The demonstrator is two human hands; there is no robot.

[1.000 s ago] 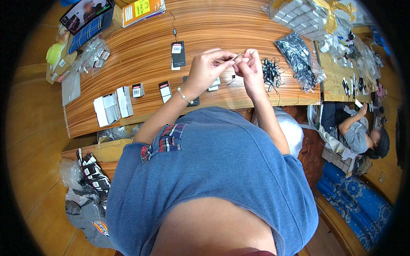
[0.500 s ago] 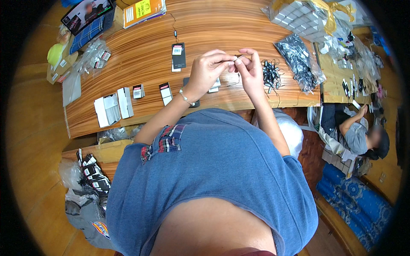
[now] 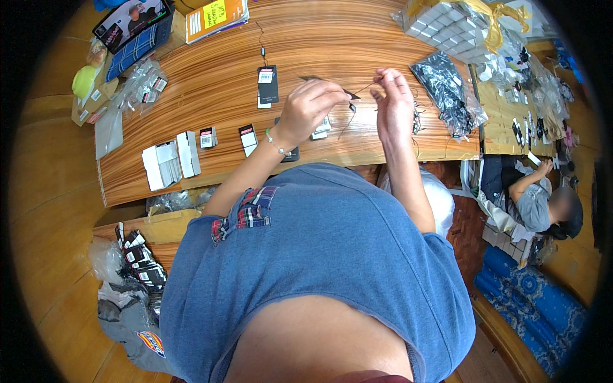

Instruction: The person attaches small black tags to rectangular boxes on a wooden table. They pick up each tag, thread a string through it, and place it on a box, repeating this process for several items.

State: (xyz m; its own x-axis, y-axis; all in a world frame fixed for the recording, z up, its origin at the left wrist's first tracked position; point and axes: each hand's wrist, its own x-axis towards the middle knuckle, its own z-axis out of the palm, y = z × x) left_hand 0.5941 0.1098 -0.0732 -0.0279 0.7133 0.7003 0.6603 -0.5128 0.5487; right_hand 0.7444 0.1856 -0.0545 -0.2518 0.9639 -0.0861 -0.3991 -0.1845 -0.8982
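My left hand (image 3: 311, 110) is closed on a dark hang tag (image 3: 355, 97), mostly hidden behind the fingers. To its right, my right hand (image 3: 396, 105) pinches the end of a thin dark string (image 3: 365, 88) that stretches across to the tag. A small black string fastener (image 3: 352, 108) dangles just below the left fingertips. Beyond my left wrist lies a black tag with a white label (image 3: 268, 83), its cord and fastener (image 3: 262, 52) trailing upward. White-labelled cards (image 3: 320, 129) lie partly hidden beside my left hand. A pile of black string fasteners (image 3: 416, 118) is largely covered by my right hand.
At the left front are a stack of white cards (image 3: 167, 167), small labels (image 3: 207, 137) and a black-and-white tag (image 3: 248, 140). A bag of black pieces (image 3: 444, 89) lies right, with stacked white boxes (image 3: 437, 29) behind. Another person (image 3: 533, 204) sits at far right.
My hands have moved apart. The right hand went right, drawing the string out, while the left turned slightly, so the tag's edge and the hanging fastener now show.
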